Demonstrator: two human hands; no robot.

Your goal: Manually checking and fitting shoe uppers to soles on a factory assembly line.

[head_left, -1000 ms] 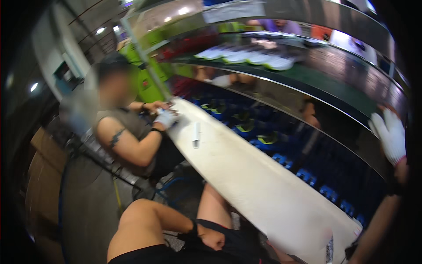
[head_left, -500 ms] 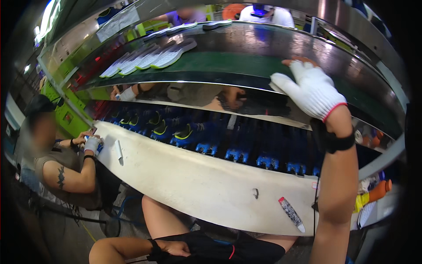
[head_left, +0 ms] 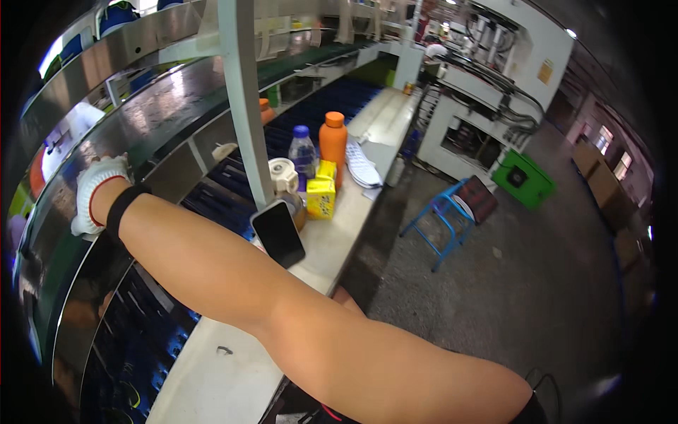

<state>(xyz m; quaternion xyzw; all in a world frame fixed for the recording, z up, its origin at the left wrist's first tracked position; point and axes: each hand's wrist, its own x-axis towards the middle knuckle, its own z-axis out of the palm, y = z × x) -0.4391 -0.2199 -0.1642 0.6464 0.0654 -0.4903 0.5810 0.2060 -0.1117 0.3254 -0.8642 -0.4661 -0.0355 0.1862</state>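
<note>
The right hand (head_left: 97,194), in a white knit glove with a black wrist strap, reaches across to the upper conveyor belt (head_left: 152,134) and rests on its edge; its fingers are hidden, so the grip cannot be told. The left hand is out of sight. Beside the forearm a black phone (head_left: 278,233) leans by a metal post (head_left: 247,106). Behind stand an orange bottle (head_left: 333,145), a clear bottle (head_left: 303,152) and a yellow carton (head_left: 321,194) on the white bench (head_left: 212,374).

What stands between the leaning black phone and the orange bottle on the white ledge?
In the head view, between the black phone and the orange bottle stand a yellow carton, a white-lidded cup and a clear blue-capped bottle.
</note>
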